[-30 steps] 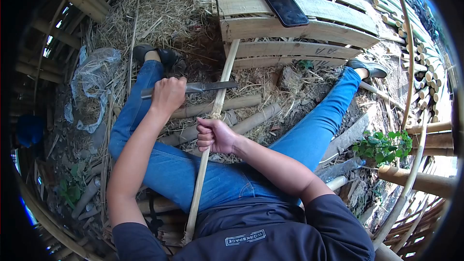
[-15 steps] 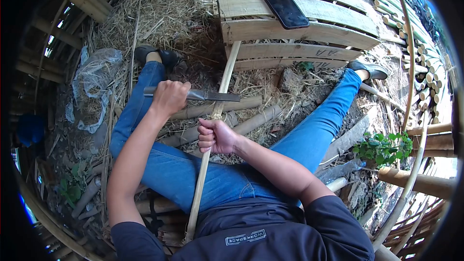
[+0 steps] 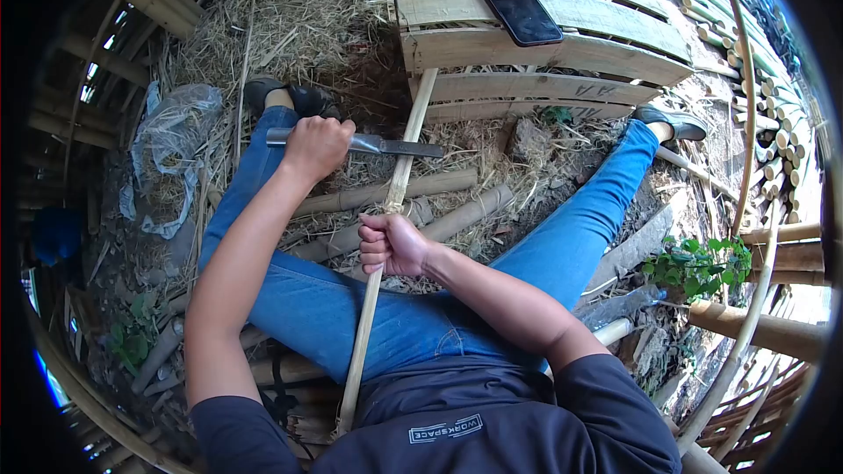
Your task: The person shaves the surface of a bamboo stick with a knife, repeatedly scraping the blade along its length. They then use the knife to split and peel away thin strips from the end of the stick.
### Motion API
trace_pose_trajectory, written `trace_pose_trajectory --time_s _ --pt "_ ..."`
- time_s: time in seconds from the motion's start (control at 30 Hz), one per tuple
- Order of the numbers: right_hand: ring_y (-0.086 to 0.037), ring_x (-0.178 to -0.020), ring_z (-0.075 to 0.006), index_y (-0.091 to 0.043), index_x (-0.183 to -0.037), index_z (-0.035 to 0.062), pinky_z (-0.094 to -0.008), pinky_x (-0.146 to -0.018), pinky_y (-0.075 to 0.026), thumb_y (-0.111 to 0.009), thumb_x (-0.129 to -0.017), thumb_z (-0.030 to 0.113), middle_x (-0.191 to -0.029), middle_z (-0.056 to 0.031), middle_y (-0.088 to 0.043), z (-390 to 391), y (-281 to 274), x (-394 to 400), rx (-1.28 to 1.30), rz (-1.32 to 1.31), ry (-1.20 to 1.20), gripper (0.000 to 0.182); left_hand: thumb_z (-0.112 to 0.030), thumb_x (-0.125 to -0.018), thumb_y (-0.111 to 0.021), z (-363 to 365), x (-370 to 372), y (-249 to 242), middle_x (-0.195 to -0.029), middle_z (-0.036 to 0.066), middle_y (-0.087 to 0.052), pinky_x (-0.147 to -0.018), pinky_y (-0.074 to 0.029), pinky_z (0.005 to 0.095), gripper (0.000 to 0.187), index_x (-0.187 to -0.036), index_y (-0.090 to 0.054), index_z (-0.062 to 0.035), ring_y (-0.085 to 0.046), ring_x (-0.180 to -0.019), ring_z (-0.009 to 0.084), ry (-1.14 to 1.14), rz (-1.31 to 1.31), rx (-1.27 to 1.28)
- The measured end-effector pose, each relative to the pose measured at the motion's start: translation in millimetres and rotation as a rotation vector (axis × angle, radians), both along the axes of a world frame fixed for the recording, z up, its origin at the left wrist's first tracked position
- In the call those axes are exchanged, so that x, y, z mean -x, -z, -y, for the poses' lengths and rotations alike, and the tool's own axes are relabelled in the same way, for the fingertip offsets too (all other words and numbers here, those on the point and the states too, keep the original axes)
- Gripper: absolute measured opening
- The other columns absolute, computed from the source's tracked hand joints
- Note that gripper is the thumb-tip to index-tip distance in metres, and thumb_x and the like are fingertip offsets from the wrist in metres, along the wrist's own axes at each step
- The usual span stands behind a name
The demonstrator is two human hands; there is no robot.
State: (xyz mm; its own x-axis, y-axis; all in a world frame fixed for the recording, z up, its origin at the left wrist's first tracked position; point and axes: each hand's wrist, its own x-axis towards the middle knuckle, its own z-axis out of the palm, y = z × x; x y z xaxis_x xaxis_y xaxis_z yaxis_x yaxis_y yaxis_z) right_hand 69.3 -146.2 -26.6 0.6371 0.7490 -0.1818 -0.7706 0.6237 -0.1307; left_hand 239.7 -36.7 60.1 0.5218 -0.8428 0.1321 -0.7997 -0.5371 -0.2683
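One fist, the left hand [image 3: 319, 149], closed tight round the handle of the knife [image 3: 411, 148], and the blade crosses the long pale strip [image 3: 369, 316]! That strip runs from lap to crate [image 3: 615, 60]; looks like a blade-work step. Any stroke calls for a steady angle, clear of the right hand [image 3: 393, 246], fingers wrapped firmly round the strip, just nearer the body.

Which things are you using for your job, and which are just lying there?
Using:
long pale wooden stick, in right hand
grey metal knife, in left hand

Lying about:
flat black phone, on slatted wooden crate
crumpled clear plastic bag
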Motion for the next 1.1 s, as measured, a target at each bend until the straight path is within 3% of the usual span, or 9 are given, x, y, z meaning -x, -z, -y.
trace_pose_trajectory --time_s 0.13,0.27,0.37,0.47,0.6,0.87,1.1 --pt "-0.021 -0.049 -0.0117 -0.028 -0.065 0.0170 -0.0316 -0.059 -0.039 -0.026 -0.106 0.037 -0.057 0.0060 -0.019 5 -2 0 0.028 -0.009 0.004 0.046 -0.009 -0.083 -0.056 15 -22 2 -0.072 0.016 -0.069 -0.062 -0.057 0.0420 0.011 -0.077 -0.065 -0.0066 -0.071 -0.070 0.0318 0.018 0.013 -0.048" --pt "-0.022 -0.049 -0.0117 -0.028 -0.064 0.0170 -0.0315 -0.059 -0.040 -0.026 -0.106 0.037 -0.056 0.0060 -0.019 -1 -3 3 -0.007 -0.007 -0.017 0.046 -0.008 -0.083 -0.057 22 -34 -9 -0.075 0.016 -0.070 -0.063 -0.058 0.0417 0.011 -0.080 -0.067 -0.0053 -0.072 -0.071 0.0313 -0.165 0.115 0.023" --pt "-0.022 -0.049 -0.0115 -0.028 -0.064 0.0167 -0.0313 -0.059 -0.040 -0.027 -0.106 0.037 -0.056 0.0059 -0.019 2 0 2 -0.041 0.001 -0.019 0.047 -0.007 -0.083 -0.056 19 -44 -17 -0.076 0.017 -0.070 -0.065 -0.058 0.0429 0.010 -0.082 -0.066 -0.0049 -0.072 -0.073 0.0324 -0.176 0.097 -0.005" --pt "-0.022 -0.049 -0.0115 -0.028 -0.064 0.0164 -0.0319 -0.060 -0.040 -0.027 -0.106 0.037 -0.056 0.0060 -0.019 2 2 0 -0.066 0.005 -0.035 0.047 -0.009 -0.081 -0.059 3 -37 -9 -0.075 0.017 -0.070 -0.064 -0.057 0.0436 0.007 -0.082 -0.065 -0.0052 -0.071 -0.072 0.0329 -0.118 0.045 -0.025" --pt "-0.022 -0.049 -0.0114 -0.028 -0.064 0.0162 -0.0323 -0.061 -0.041 -0.026 -0.106 0.037 -0.056 0.0061 -0.020 4 -3 2 -0.027 -0.001 -0.024 0.047 -0.014 -0.077 -0.066 -19 2 -10 -0.069 0.013 -0.066 -0.060 -0.051 0.0463 0.009 -0.079 -0.060 -0.0076 -0.066 -0.066 0.0347 0.017 -0.105 0.214" --pt "-0.022 -0.049 -0.0114 -0.028 -0.064 0.0165 -0.0312 -0.061 -0.041 -0.026 -0.106 0.036 -0.056 0.0060 -0.020 0 -2 4 -0.009 -0.002 -0.024 0.046 -0.010 -0.079 -0.056 -23 21 7 -0.065 0.011 -0.067 -0.052 -0.054 0.0416 0.009 -0.071 -0.061 -0.0091 -0.069 -0.060 0.0296 0.196 -0.093 0.011" --pt "-0.021 -0.050 -0.0116 -0.027 -0.064 0.0170 -0.0304 -0.061 -0.039 -0.028 -0.106 0.035 -0.057 0.0060 -0.019 0 -6 6 0.023 0.001 -0.023 0.046 -0.010 -0.081 -0.056 16 -9 9 -0.068 0.015 -0.068 -0.056 -0.056 0.0414 0.011 -0.073 -0.062 -0.0078 -0.070 -0.064 0.0313 0.137 -0.037 -0.009"
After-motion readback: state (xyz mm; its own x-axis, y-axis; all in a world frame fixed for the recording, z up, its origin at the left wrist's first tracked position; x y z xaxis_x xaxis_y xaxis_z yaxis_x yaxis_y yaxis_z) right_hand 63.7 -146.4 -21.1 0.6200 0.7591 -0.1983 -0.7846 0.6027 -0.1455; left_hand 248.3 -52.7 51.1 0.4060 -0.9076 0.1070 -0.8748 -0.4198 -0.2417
